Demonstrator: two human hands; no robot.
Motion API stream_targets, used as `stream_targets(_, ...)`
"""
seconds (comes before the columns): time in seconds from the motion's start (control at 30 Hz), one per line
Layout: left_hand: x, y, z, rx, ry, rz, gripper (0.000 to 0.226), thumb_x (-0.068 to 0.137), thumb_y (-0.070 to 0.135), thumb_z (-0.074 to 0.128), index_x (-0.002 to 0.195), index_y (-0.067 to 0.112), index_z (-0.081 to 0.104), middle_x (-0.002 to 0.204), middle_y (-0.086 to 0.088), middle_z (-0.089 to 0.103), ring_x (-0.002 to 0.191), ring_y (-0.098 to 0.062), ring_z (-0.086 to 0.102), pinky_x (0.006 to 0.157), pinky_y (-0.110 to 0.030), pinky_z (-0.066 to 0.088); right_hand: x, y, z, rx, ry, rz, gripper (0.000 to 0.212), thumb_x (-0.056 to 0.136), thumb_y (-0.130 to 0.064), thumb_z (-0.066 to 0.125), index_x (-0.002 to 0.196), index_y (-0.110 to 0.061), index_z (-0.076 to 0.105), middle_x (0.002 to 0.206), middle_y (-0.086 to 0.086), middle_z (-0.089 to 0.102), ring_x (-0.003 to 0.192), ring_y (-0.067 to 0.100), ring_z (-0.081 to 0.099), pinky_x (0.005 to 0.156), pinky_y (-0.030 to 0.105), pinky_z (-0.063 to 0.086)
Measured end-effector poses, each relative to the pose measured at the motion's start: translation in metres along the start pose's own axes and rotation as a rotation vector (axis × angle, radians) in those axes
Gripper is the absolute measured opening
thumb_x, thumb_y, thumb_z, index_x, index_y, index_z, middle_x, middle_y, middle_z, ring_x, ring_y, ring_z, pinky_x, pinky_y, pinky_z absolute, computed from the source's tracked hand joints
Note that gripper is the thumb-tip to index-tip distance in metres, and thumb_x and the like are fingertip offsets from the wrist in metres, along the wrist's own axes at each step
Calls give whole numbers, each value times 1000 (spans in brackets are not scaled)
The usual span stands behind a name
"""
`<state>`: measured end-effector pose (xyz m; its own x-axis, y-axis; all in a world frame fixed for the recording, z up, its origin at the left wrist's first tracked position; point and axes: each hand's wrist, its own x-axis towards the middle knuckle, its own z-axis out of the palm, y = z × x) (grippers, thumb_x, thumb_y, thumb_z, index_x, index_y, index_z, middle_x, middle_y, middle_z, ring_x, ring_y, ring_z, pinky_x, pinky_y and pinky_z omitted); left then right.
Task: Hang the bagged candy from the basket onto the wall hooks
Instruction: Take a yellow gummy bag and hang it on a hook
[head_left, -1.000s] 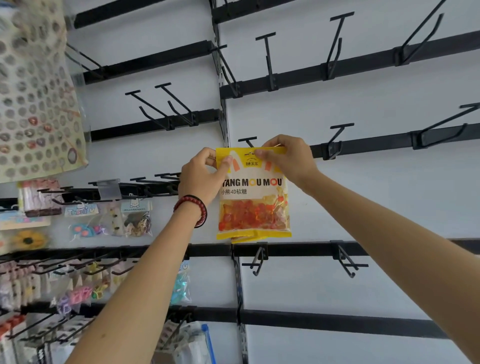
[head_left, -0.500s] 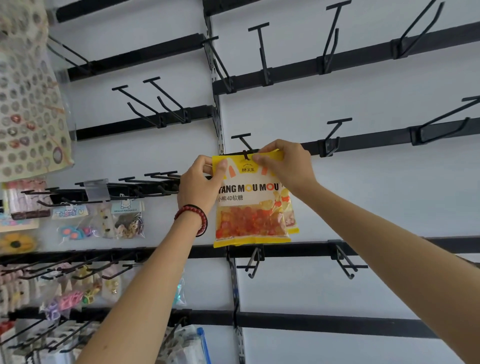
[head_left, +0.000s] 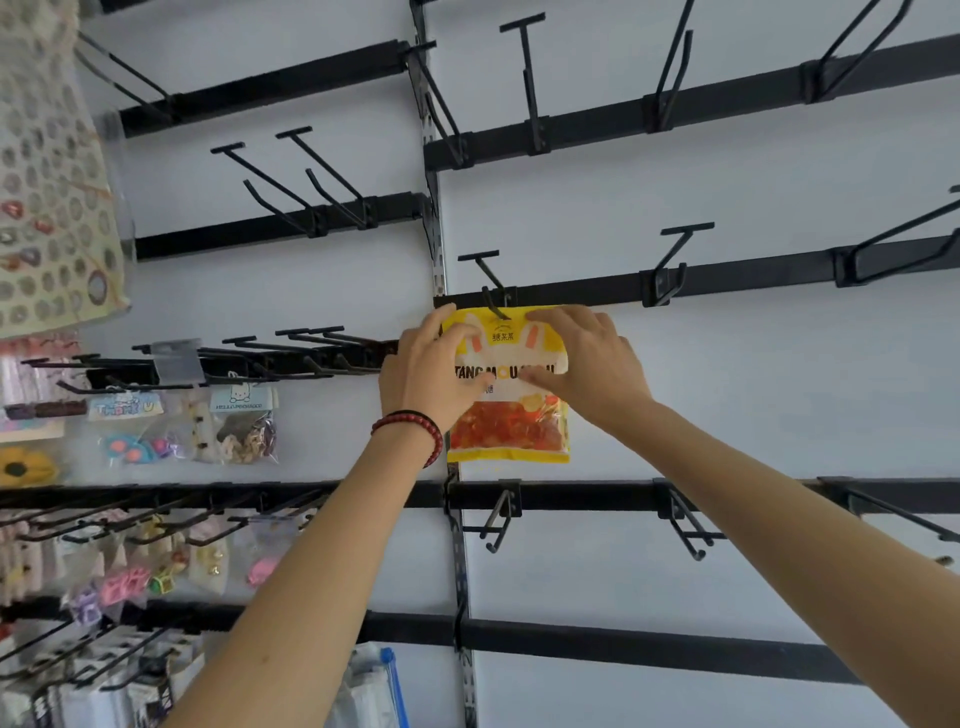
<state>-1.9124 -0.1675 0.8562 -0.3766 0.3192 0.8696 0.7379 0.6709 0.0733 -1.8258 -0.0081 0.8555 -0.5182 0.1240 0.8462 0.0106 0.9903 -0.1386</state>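
A yellow candy bag (head_left: 511, 434) with orange gummies hangs on a black wall hook (head_left: 488, 280) at the middle rail, the hook's tip poking through the bag's top hole. My left hand (head_left: 428, 376), with a red bead bracelet on its wrist, lies over the bag's upper left. On the bag's upper right, my right hand (head_left: 584, 364) spreads its fingers across the printed front. Both hands press the bag toward the wall. The basket is out of view.
Bare black hooks stick out from rails above (head_left: 530, 88), to the right (head_left: 675, 254) and below (head_left: 498, 514). To the left, hooks carry small bagged trinkets (head_left: 241, 426) and a patterned sheet (head_left: 47, 182). A vertical slotted post (head_left: 434, 223) splits the wall.
The bag's hole has gone over the hook and the bag has slid back toward the wall. Both hands left the top corners they pinched and now lie flat on its front.
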Motion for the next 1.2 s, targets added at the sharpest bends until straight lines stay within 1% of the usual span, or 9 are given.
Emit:
stream_targets(0.13,-5,0,15,79,-61,-8,52,76,41,72,121,33,49,156,5,16,131,-22,35,88,-37,47,-6,2,-2,-222,-69,-38,70,83,-41,66,143,-34,30,154,-2,22,137,24,25,107,42,28)
stream_targets(0.23,-10,-7,18,48,-92,29,62,74,34,75,129,25,49,157,-2,14,133,-27,32,98,-44,44,-13,2,-7,-287,-95,-79,58,85,-40,63,138,-32,40,157,-3,10,141,22,17,110,43,24)
stream_targets(0.37,-25,-9,5,85,-87,-49,56,82,43,65,132,26,46,150,0,34,132,-24,36,90,-40,46,-30,-2,-11,-249,-50,-100,47,89,-46,53,134,-30,48,150,-4,31,137,20,26,107,42,26)
stream_targets(0.47,-46,-14,-1,-2,-54,-126,37,87,46,56,117,26,53,121,4,58,113,-20,50,75,-35,46,-47,-9,-14,-222,-44,-88,44,92,-43,47,134,-29,48,141,-2,43,128,22,37,101,38,32)
stream_targets(0.57,-69,-24,-1,-86,-80,-175,22,89,44,54,99,24,55,100,7,62,91,-15,58,62,-28,44,-66,-20,-9,-201,-81,-70,40,95,-34,43,134,-25,48,135,1,49,120,23,42,94,37,38)
stream_targets(0.7,-104,-31,5,-56,-162,-170,19,90,43,53,96,24,54,97,12,64,81,-12,58,49,-22,36,-95,-38,7,-94,-126,10,38,95,-16,41,133,-14,43,132,8,48,117,27,43,80,35,44)
stream_targets(0.93,-171,-42,32,-55,-270,-203,19,90,42,52,94,24,55,94,12,65,89,-15,60,65,-31,50,-159,-30,50,188,-440,282,33,94,-20,43,126,-14,48,125,8,53,110,27,54,90,39,47)
stream_targets(1.07,-224,-39,56,-89,-305,-178,19,87,39,55,88,20,57,88,7,68,86,-21,63,67,-38,52,-217,-18,70,82,-527,216,29,93,-33,49,118,-20,54,116,1,58,101,25,58,81,37,50)
stream_targets(1.2,-294,-34,86,-74,-403,-126,18,88,37,52,88,20,57,84,6,66,83,-22,60,65,-33,46,-289,-5,103,66,-533,159,25,94,-36,49,113,-22,58,105,-5,62,98,18,57,70,31,46)
